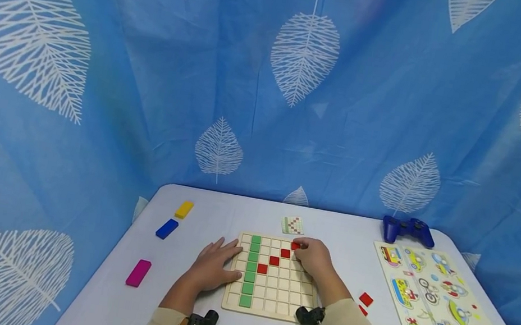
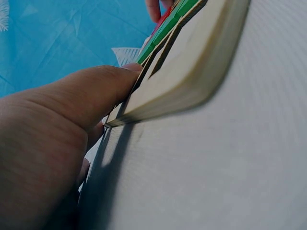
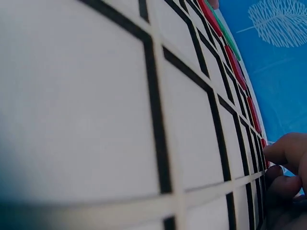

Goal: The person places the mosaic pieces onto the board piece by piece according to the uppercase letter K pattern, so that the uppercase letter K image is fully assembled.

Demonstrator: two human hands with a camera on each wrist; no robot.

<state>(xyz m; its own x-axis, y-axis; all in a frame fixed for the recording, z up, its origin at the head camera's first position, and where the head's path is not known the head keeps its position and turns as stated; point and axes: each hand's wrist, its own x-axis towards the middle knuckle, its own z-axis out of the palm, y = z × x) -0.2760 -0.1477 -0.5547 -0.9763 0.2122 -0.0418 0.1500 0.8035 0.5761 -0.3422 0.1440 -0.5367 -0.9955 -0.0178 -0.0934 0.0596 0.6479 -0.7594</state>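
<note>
A wooden grid board (image 1: pixel 278 293) lies on the white table. A column of green square tiles (image 1: pixel 250 276) fills cells near its left side, and several red square tiles (image 1: pixel 274 260) climb in a diagonal toward the far right corner. My left hand (image 1: pixel 213 267) rests with spread fingers along the board's left edge; in the left wrist view its thumb (image 2: pixel 110 84) lies on the rim. At the far right corner my right hand (image 1: pixel 316 257) pinches the topmost red tile (image 1: pixel 295 246) at its cell. Close to the fingertips, that red tile (image 3: pixel 264 143) appears partly hidden.
A small pattern card (image 1: pixel 292 225) lies beyond the board. Loose red tiles (image 1: pixel 365 299) sit right of my right forearm, near a picture puzzle board (image 1: pixel 442 305) and blue game controller (image 1: pixel 408 231). Yellow (image 1: pixel 184 209), blue (image 1: pixel 167 229) and magenta blocks (image 1: pixel 138 273) lie left.
</note>
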